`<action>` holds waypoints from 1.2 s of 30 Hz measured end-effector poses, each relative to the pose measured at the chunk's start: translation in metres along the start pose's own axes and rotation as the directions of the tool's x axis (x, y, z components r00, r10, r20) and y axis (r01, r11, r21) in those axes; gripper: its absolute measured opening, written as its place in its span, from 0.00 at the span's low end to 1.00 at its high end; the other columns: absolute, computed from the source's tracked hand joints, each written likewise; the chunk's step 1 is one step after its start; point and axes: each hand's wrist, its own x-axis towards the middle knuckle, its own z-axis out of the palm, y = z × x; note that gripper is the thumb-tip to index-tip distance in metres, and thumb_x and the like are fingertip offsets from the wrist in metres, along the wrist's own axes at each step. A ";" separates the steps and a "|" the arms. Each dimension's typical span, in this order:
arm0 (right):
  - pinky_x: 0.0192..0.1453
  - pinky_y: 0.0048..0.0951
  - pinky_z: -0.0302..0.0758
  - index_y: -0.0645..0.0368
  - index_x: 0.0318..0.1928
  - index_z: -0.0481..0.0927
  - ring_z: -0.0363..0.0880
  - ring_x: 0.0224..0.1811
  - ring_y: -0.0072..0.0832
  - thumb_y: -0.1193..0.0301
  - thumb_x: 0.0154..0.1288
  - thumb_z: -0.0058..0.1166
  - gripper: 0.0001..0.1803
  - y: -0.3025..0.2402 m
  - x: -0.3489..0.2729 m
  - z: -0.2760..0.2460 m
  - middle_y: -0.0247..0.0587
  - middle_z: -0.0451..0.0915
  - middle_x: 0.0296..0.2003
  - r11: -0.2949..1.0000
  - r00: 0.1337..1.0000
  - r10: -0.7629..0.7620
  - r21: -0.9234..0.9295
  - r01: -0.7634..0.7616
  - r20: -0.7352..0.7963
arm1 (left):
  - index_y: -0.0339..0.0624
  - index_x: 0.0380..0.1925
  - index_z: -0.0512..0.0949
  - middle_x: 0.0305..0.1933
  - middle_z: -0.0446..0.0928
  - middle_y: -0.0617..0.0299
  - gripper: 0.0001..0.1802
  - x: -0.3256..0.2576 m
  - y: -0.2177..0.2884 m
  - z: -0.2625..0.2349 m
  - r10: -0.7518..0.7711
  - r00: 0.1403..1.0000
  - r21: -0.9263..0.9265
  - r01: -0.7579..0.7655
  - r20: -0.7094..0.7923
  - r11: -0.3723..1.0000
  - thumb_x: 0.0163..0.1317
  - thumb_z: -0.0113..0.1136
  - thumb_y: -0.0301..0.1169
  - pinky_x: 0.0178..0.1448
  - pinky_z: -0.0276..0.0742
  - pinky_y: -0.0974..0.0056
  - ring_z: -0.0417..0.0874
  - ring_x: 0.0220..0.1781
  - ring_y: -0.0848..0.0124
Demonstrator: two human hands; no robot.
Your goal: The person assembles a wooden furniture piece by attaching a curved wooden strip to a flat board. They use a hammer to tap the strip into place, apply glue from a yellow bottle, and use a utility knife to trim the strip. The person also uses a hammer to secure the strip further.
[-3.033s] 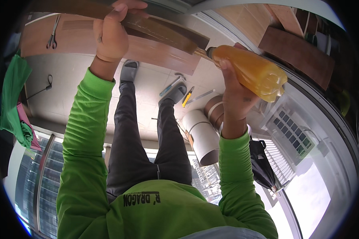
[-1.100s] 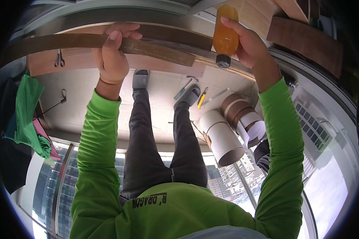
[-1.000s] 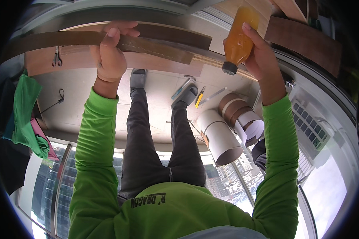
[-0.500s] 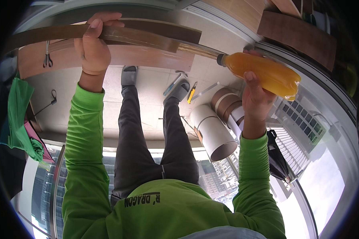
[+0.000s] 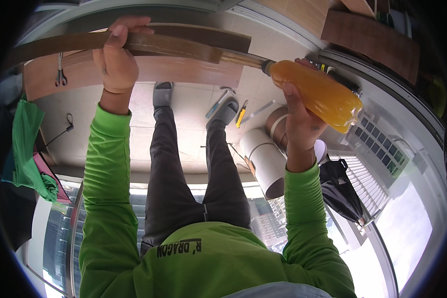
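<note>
My left hand (image 5: 118, 62) grips a long brown strip (image 5: 179, 48), thumb on the near side and fingers reaching over the far edge. The strip runs from the left rim toward the right, and past its end shows a narrow, paler streaked edge (image 5: 243, 59). My right hand (image 5: 303, 121) is closed round a clear plastic bottle (image 5: 315, 94) of yellow-orange liquid. The bottle lies tilted, its dark neck end at the right end of the pale edge; whether they touch I cannot tell. Its far-side fingers are partly hidden.
A reddish-brown board (image 5: 184, 72) lies under the strip, with scissors (image 5: 60, 77) at its left. A hammer (image 5: 219, 103) and a yellow cutter (image 5: 242, 114) lie by my right foot. White (image 5: 263, 161) and brown rolls stand right, near a black folded umbrella (image 5: 340, 191). Green cloth (image 5: 25, 144) hangs left.
My right hand has moved left with the bottle, bringing its neck farther along the pale edge. My left hand stays in place on the strip.
</note>
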 end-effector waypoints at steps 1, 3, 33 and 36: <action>0.59 0.34 0.81 0.65 0.57 0.73 0.82 0.54 0.34 0.86 0.57 0.67 0.27 -0.002 0.000 0.012 0.51 0.80 0.54 0.999 1.000 -0.006 0.033 0.006 0.007 | 0.29 0.45 0.80 0.39 0.84 0.48 0.32 0.001 0.000 0.002 0.004 1.000 -0.010 -0.004 -0.011 1.000 0.69 0.28 0.41 0.57 0.72 0.63 0.82 0.44 0.64; 0.59 0.33 0.81 0.66 0.56 0.73 0.82 0.53 0.33 0.86 0.57 0.67 0.26 -0.006 0.000 0.016 0.50 0.80 0.54 0.999 1.000 0.013 0.034 -0.013 -0.008 | 0.29 0.46 0.81 0.39 0.84 0.48 0.32 0.002 0.000 0.007 0.012 1.000 -0.030 -0.013 -0.028 0.999 0.69 0.28 0.41 0.56 0.72 0.63 0.82 0.44 0.64; 0.52 0.27 0.82 0.68 0.49 0.80 0.85 0.44 0.27 0.83 0.58 0.69 0.19 0.026 0.006 -0.115 0.42 0.85 0.44 0.981 0.921 0.054 -0.150 -0.121 -0.385 | 0.26 0.48 0.78 0.42 0.83 0.41 0.35 0.004 -0.009 -0.010 -0.079 0.997 -0.040 0.077 -0.025 0.996 0.69 0.33 0.50 0.57 0.76 0.57 0.83 0.45 0.57; 0.50 0.27 0.82 0.69 0.47 0.81 0.86 0.40 0.28 0.81 0.59 0.69 0.15 0.018 0.012 -0.108 0.41 0.86 0.39 0.975 0.898 0.111 -0.131 -0.182 -0.426 | 0.25 0.47 0.77 0.42 0.83 0.41 0.35 0.005 -0.011 -0.011 0.028 0.999 0.065 -0.025 -0.033 0.998 0.70 0.31 0.48 0.58 0.75 0.57 0.84 0.46 0.57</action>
